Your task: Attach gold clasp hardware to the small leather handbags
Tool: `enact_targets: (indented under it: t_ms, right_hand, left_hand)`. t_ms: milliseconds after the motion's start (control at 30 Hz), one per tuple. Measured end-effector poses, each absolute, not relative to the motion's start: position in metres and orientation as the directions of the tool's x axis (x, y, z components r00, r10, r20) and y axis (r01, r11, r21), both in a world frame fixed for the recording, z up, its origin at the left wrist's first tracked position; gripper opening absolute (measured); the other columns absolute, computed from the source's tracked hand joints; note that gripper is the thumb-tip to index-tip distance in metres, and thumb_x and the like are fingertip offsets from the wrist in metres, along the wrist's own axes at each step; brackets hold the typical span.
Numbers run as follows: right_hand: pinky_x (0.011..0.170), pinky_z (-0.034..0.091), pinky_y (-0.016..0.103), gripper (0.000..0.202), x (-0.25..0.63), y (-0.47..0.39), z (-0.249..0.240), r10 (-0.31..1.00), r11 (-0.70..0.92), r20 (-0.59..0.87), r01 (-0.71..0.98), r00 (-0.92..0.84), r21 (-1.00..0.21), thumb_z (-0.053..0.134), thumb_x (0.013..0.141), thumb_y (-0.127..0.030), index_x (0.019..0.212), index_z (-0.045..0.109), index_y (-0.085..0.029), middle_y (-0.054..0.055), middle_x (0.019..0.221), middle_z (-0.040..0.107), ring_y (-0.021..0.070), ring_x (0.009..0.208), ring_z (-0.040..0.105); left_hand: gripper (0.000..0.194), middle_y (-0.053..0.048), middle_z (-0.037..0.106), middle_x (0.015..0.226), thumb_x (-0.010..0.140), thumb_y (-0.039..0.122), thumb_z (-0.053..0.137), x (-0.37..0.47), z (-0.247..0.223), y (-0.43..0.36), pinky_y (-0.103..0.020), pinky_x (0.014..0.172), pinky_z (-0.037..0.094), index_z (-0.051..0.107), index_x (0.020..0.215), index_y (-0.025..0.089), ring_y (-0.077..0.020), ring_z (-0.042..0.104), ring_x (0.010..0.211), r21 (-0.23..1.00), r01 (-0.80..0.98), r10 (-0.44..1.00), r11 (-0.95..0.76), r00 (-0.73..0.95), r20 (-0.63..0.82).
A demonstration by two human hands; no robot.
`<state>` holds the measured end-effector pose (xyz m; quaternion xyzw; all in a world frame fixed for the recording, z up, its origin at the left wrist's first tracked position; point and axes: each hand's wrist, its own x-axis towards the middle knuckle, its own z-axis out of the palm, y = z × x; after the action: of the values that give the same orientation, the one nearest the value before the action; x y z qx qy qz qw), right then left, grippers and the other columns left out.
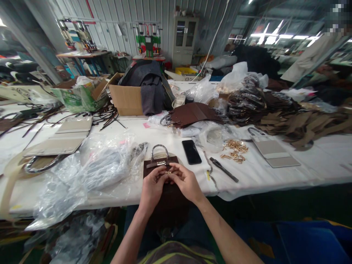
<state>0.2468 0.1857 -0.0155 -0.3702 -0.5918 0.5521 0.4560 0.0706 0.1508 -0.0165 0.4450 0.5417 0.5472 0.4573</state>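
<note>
Down at the near edge of the table (255,174), head cam: left hand (154,183) and right hand (187,179) have their fingertips bunched together, pinching a tiny gold-coloured piece (168,172) over the brown bag (147,171). Piece looks light, hard, probably slippery, so I'd hold it by the ends. Bag seems stiffish; I'd lift by the arched handle (160,146).

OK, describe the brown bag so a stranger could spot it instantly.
Go to the near edge of the white table, where the left hand and right hand meet. The brown bag shows behind them, between clear plastic on the left and a black phone on the right. Its arched handle and shiny metal clasp set it apart from both.
</note>
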Motion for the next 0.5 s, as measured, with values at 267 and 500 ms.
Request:
enact_targets:
  t_ms: [267, 500]
  right_hand:
    - [0.09, 0.067, 0.037, 0.018, 0.248, 0.183, -0.002, 0.925, 0.331, 0.305, 0.086, -0.227, -0.94, 0.073, 0.108, -0.039, 0.113, 0.085, -0.026, 0.01, 0.115, 0.081, 0.0277, 0.108, 0.078]
    - [0.091, 0.064, 0.037, 0.014, 0.243, 0.175, 0.002, 0.913, 0.392, 0.365, 0.146, -0.181, -0.908, 0.072, 0.109, -0.033, 0.109, 0.084, -0.027, 0.009, 0.111, 0.081, 0.0273, 0.104, 0.077]
  left_hand:
    - [0.049, -0.01, 0.086, 0.112, 0.092, 0.044, 0.084, 0.078, -0.014, 0.148, -0.042, 0.095, 0.069, 0.073, 0.133, 0.02, -0.0269, 0.083, 0.102, 0.992, -0.121, 0.985, -0.023, -0.175, 0.001]
    - [0.04, -0.01, 0.087, 0.105, 0.091, 0.045, 0.086, 0.078, -0.01, 0.146, -0.041, 0.091, 0.07, 0.08, 0.121, 0.02, -0.0271, 0.084, 0.094, 0.995, -0.1, 0.978, -0.021, -0.21, 0.0]
